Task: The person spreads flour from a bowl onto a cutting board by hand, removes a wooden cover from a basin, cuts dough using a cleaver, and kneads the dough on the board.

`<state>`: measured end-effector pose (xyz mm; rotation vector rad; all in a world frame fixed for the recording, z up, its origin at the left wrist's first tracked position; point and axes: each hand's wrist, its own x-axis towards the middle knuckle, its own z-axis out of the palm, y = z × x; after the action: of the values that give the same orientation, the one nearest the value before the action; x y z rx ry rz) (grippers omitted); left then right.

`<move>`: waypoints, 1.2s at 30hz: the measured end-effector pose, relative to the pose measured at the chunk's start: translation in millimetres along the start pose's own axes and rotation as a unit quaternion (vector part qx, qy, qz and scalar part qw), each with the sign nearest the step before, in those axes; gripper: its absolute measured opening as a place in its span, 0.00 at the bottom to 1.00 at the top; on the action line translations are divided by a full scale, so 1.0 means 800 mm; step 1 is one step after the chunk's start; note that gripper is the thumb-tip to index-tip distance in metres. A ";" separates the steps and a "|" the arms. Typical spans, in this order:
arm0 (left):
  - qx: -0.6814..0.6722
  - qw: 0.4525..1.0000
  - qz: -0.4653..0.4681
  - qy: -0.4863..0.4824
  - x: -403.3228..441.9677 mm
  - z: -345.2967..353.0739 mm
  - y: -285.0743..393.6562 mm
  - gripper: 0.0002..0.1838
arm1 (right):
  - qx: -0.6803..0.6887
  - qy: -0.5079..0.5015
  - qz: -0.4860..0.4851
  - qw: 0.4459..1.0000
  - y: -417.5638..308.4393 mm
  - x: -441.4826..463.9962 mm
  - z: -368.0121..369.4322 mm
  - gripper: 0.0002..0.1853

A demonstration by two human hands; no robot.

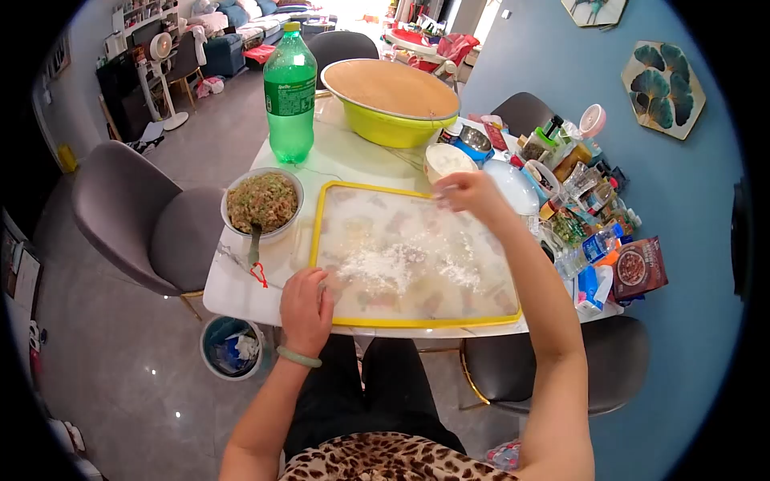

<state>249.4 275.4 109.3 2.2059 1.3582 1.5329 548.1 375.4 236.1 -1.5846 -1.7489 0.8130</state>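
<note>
The white marble-patterned table (233, 293) supports a flat rectangular yellow-rimmed board (425, 323), placed close, presumably for reach. Loose white powder (383, 268) lies across it. The left hand (305, 306), loosely extended, rests at its near-left edge, gripping nothing visible, likely steadying it. The right hand (472, 196), half-curled, hovers near the small round white bowl (446, 160); its hold cannot be told.
</note>
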 end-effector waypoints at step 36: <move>-0.003 1.000 -0.006 -0.011 -0.003 -0.001 0.000 0.15 | -0.041 0.056 0.011 0.998 0.051 -0.016 -0.009 0.10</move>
<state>248.5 273.8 108.2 2.1999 1.3555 1.5034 579.1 366.0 207.7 -1.6722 -1.7064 0.6583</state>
